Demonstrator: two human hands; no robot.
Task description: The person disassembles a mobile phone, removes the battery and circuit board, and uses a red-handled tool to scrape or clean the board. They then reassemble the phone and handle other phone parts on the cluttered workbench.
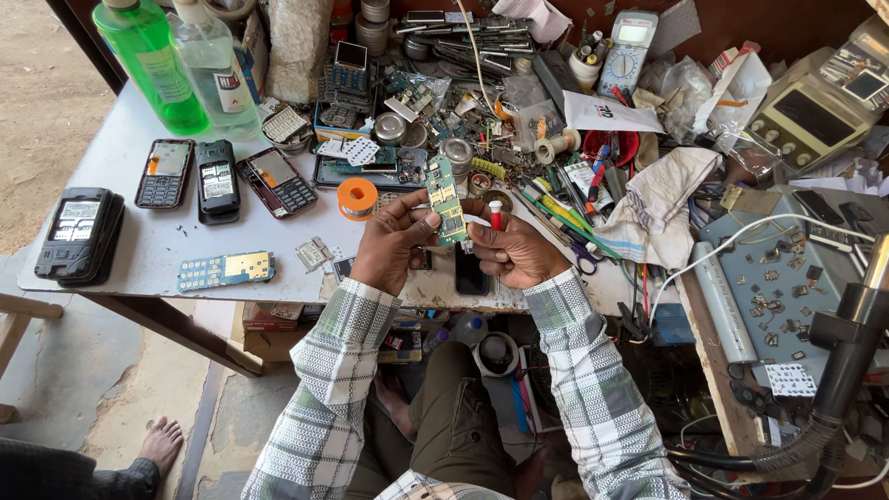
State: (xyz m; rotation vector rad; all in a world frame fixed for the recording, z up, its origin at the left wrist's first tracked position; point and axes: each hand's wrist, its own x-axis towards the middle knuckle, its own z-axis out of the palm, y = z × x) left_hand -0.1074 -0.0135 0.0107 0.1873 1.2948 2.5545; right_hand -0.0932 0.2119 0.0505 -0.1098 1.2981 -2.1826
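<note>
- Left hand point(394, 243) up over the near table edge, thumb and fingers pinching a narrow green circuit board point(445, 200), held upright by its lower half.
- Right hand point(515, 252) just beside it, curled closed around a slim tool with a red-and-white tip point(494, 215), tip poking up close to the board's right edge.
- Both wrists in checked grey-and-white sleeves, hands nearly touching above the worn white table point(139, 241).
- Orange roll of tape point(356, 198) lying flat just left of the left thumb.
- Three small keypad phones point(218, 179) lined up farther left, one more dark phone point(79, 233) apart near the table's left end.
- Loose blue keypad board point(226, 269) flat near the front edge, well left of the hands.
- Green bottle point(150, 63) and clear bottle point(215, 67) standing at the far left corner.
- Crumpled cloth point(659, 204) to the right of the hands, heap of tools and parts behind.
- Multimeter point(626, 51) propped at the back.
- Another person's bare foot point(161, 443) on the ground, lower left.
</note>
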